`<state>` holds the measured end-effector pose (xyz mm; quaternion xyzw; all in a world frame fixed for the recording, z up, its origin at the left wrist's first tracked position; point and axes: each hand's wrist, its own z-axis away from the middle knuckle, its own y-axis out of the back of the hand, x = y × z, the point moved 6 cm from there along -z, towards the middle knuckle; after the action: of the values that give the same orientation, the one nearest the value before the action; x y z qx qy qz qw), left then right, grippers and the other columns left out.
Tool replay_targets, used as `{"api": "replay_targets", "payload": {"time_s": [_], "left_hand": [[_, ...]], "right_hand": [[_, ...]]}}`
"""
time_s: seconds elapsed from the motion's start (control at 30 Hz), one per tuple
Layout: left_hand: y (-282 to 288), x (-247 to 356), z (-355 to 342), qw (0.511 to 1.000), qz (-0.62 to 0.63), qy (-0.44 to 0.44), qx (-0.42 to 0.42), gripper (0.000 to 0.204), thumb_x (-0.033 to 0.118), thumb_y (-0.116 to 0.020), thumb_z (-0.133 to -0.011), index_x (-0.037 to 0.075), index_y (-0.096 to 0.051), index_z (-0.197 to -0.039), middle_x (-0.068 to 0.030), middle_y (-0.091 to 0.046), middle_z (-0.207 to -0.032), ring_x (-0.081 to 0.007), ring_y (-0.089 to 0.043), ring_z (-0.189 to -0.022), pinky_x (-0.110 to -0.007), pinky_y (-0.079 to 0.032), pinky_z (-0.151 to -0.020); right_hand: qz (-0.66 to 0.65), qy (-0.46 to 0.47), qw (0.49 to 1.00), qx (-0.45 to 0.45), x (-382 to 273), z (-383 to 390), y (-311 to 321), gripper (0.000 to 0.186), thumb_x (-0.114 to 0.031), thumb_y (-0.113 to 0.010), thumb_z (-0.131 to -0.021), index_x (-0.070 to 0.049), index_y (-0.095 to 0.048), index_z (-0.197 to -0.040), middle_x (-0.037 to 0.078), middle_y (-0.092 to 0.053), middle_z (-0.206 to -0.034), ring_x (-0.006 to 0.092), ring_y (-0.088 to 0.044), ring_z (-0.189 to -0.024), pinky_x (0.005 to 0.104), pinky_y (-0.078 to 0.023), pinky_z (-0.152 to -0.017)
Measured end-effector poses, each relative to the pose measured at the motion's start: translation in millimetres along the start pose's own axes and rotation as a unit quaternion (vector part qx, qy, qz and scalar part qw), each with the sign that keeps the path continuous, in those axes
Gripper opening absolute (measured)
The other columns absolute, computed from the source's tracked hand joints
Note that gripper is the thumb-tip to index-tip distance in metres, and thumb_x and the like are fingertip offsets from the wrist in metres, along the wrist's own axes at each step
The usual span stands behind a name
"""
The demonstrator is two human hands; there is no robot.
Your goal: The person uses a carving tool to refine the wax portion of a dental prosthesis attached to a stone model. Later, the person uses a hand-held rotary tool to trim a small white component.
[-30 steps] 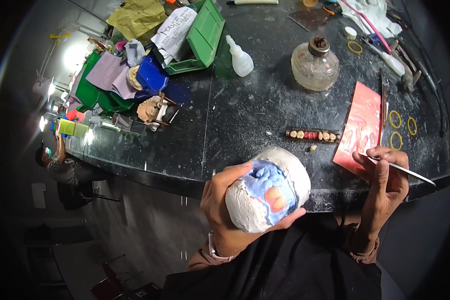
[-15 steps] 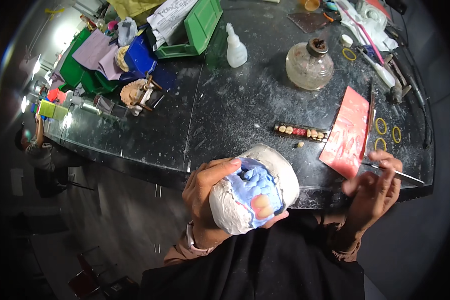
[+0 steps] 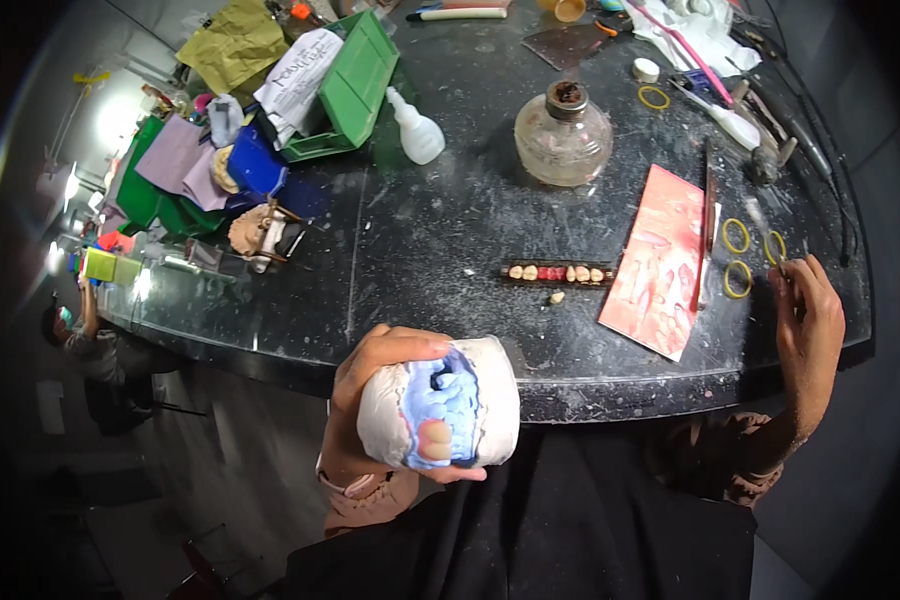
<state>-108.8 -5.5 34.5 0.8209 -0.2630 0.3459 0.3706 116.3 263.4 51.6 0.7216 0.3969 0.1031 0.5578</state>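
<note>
My left hand [image 3: 385,350] is wrapped round a white plaster dental cast [image 3: 495,400], held tilted in front of the table's edge. Blue material [image 3: 455,400] fills its middle, with two front artificial teeth [image 3: 434,440] set in pink wax at its lower part. The thumb rests on the cast's top, and other fingertips show beneath it. Over at the table's right side, my right hand [image 3: 812,320] pinches the near end of a yellow rubber band [image 3: 776,250]. Two more yellow rubber bands [image 3: 736,236] lie beside it. A slim silver tool [image 3: 713,235] rests by the pink wax sheet [image 3: 655,265].
A strip of artificial teeth [image 3: 555,273] lies mid-table, one loose tooth [image 3: 557,298] near it. Behind stand a glass spirit burner [image 3: 564,140] and a white dropper bottle [image 3: 417,130]. Green bins [image 3: 365,85] and an articulator [image 3: 270,235] are at left; hand tools [image 3: 730,125] lie far right.
The slim silver tool has left my right hand and lies beside the wax sheet. My right hand has moved right and forward to a rubber band. The cast has shifted left in my left hand.
</note>
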Motion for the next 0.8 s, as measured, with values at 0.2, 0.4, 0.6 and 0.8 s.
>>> {"api": "replay_targets", "payload": {"time_s": [0.2, 0.4, 0.6, 0.8], "left_hand": [[-3, 9, 9, 0.998, -0.018, 0.016, 0.052, 0.099, 0.031, -0.094, -0.04, 0.003, -0.038, -0.117, -0.0167, -0.054, -0.106, -0.0216, -0.058, -0.092, -0.032, -0.049, -0.076], [-15, 23, 23, 0.977, -0.146, -0.034, 0.153, 0.115, 0.035, -0.093, -0.044, 0.003, -0.023, -0.13, -0.0205, -0.047, -0.113, -0.0263, -0.055, -0.099, -0.036, -0.051, -0.079], [-4, 9, 34, 0.977, -0.022, -0.044, 0.208, 0.095, 0.054, -0.078, -0.056, -0.005, -0.041, -0.119, -0.0244, -0.052, -0.108, -0.0293, -0.057, -0.095, -0.037, -0.052, -0.077], [7, 12, 43, 0.971, 0.121, -0.003, 0.205, 0.084, 0.041, -0.07, -0.048, -0.01, -0.049, -0.112, -0.0233, -0.053, -0.105, -0.0278, -0.059, -0.086, -0.035, -0.052, -0.073]], "right_hand": [[-0.004, 0.01, 0.999, 0.05, -14, -7, -2, 0.014, -0.001, -0.064, -0.079, 0.001, -0.06, -0.093, 0.01, -0.046, -0.073, 0.0193, -0.046, -0.058, 0.0293, -0.037, -0.054], [-0.353, 0.173, 0.915, -0.092, -94, 21, -9, 0.056, -0.014, -0.079, -0.06, -0.001, -0.056, -0.109, 0.01, -0.052, -0.092, 0.0154, -0.05, -0.068, 0.026, -0.04, -0.055], [-0.466, 0.276, 0.831, -0.125, -167, 44, -46, 0.064, -0.025, -0.082, -0.06, 0.003, -0.058, -0.112, 0.017, -0.06, -0.105, 0.0268, -0.063, -0.083, 0.0329, -0.053, -0.067], [-0.513, 0.33, 0.788, -0.083, -194, 59, -35, 0.05, -0.024, -0.084, -0.056, 0.0, -0.066, -0.097, 0.008, -0.062, -0.085, 0.0163, -0.059, -0.069, 0.0238, -0.046, -0.055]]}}
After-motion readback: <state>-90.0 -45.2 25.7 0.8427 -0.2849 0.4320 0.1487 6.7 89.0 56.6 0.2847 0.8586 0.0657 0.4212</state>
